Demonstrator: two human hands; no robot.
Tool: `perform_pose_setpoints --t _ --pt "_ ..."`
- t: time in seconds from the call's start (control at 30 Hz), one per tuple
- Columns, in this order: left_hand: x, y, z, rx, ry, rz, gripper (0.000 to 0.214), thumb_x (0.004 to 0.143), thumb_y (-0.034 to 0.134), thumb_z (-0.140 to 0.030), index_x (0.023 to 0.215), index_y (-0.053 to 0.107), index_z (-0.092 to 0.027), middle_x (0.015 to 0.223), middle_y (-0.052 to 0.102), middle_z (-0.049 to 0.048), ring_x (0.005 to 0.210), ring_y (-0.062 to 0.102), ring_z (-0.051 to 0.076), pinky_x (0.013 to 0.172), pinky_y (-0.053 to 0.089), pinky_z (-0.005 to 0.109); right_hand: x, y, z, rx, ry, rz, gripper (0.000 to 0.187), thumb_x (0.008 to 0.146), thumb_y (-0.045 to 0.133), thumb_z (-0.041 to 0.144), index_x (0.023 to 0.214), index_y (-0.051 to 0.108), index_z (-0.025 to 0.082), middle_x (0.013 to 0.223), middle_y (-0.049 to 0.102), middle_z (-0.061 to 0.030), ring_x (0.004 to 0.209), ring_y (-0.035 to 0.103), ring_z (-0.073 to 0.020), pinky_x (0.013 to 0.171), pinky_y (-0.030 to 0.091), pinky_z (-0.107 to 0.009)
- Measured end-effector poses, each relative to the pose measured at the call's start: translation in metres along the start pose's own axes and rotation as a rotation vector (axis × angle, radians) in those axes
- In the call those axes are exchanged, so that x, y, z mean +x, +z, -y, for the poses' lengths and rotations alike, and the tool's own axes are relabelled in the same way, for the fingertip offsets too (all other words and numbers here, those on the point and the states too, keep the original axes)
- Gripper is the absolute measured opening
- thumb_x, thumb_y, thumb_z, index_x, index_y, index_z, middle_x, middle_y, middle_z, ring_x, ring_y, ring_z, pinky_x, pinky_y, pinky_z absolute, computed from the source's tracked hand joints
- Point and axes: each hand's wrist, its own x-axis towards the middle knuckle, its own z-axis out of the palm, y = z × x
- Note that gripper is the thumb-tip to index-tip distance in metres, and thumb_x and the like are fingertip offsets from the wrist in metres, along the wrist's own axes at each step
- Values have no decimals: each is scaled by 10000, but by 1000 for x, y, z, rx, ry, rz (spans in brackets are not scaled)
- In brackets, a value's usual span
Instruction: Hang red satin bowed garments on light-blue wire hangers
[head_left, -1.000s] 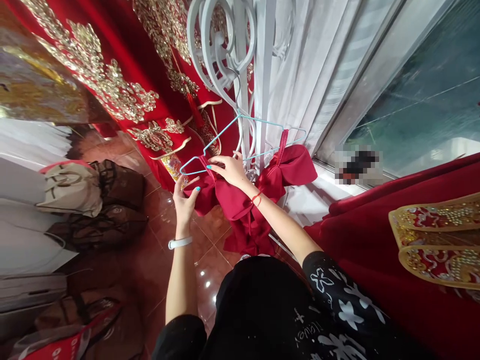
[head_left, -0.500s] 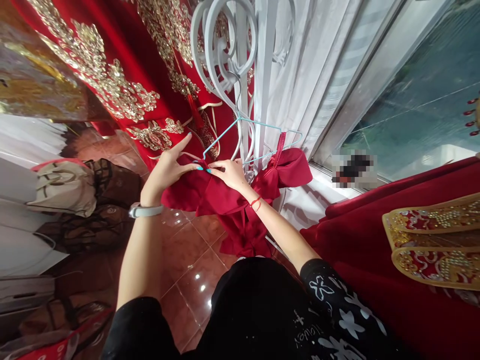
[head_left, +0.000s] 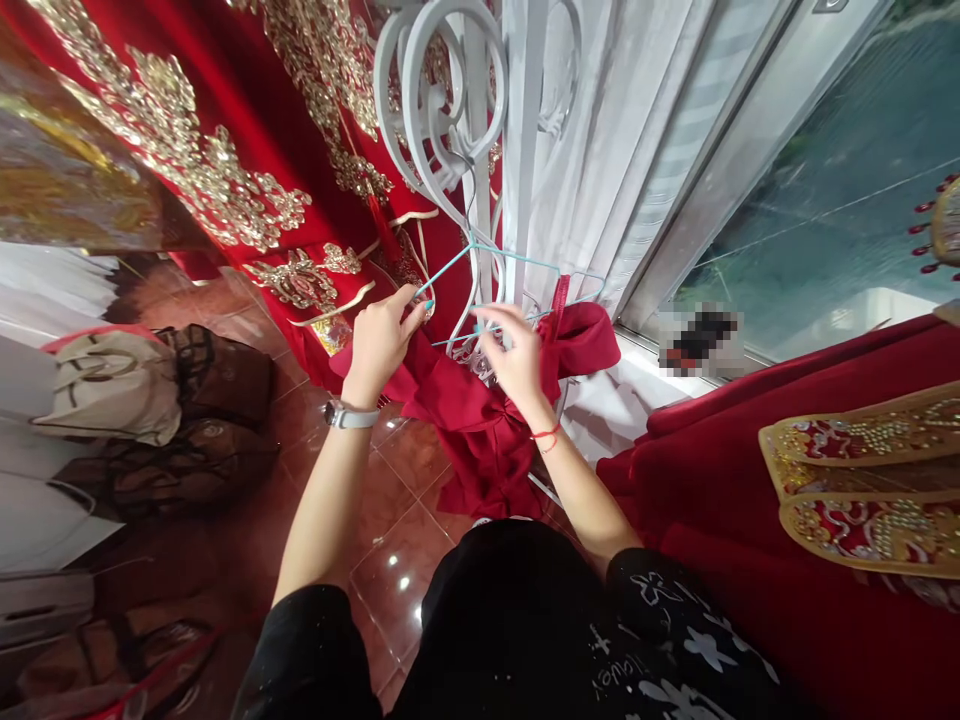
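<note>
A dark red satin dress hangs from a thin light blue wire hanger hooked on a white scrolled metal rack. My left hand is closed at the hanger's left end, pinching the hanger and the dress's shoulder there. My right hand hovers with spread fingers over the middle of the dress, just below the hanger's bar. The dress's right strap is looped over the hanger.
Red gowns with gold embroidery hang to the left and another red garment lies at the right. White curtains and a window stand behind the rack. Bags sit on the tiled floor at the left.
My left hand moved right and closed on the hanger's left end. My right hand let go of the dress's left shoulder, shifted right and opened its fingers.
</note>
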Motion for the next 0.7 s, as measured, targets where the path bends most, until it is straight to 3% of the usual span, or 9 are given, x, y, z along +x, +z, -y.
perform_pose_setpoints --t 0.07,0.13,0.23,0.33,0.5,0.57,0.7 --pt "2 5 3 28 -22 -22 253 1076 461 -349 1049 676 -219 857 718 79 833 677 253 766 431 305 -9 -40 -22 -236 138 -353 337 917 546 152 1154 757 267 1211 692 -96 1202 639 -269 1129 486 -477" --pt "5 9 6 29 -17 -35 275 1087 435 -358 976 646 -221 792 686 59 753 644 231 708 380 293 -13 -79 -50 -455 277 -475 446 830 631 201 1268 702 251 1281 643 -123 1228 612 -315 1134 465 -555" --pt "7 14 10 0 13 -61 326 1099 396 -361 907 617 -216 729 652 47 692 607 208 669 339 290 -12 -119 -89 -534 375 -413 568 787 625 236 1353 653 213 1305 669 -148 1238 625 -316 1123 480 -549" --pt "7 16 12 -23 33 -93 360 1104 386 -378 876 612 -215 687 624 45 691 603 206 666 336 288 -1 -135 -109 -446 394 -285 414 822 517 202 1164 746 159 1164 769 -146 1088 703 -267 1039 546 -441" --pt "9 16 13 -13 40 -104 369 1103 376 -386 884 622 -220 686 608 44 701 600 214 669 335 295 28 -149 -105 -668 406 -124 235 832 587 214 900 810 180 927 791 -112 881 727 -280 901 569 -425" --pt "9 16 13 3 35 -98 358 1099 380 -380 892 624 -220 693 602 44 704 597 218 671 333 299 43 -155 -101 -710 350 -131 229 824 599 188 889 817 174 936 781 -117 877 723 -276 901 566 -421" --pt "11 17 13 30 23 -87 334 1095 393 -356 887 618 -223 695 587 41 695 574 217 688 334 300 71 -162 -94 -576 243 -126 311 842 555 160 990 828 168 1005 764 -114 818 705 -226 833 580 -374"
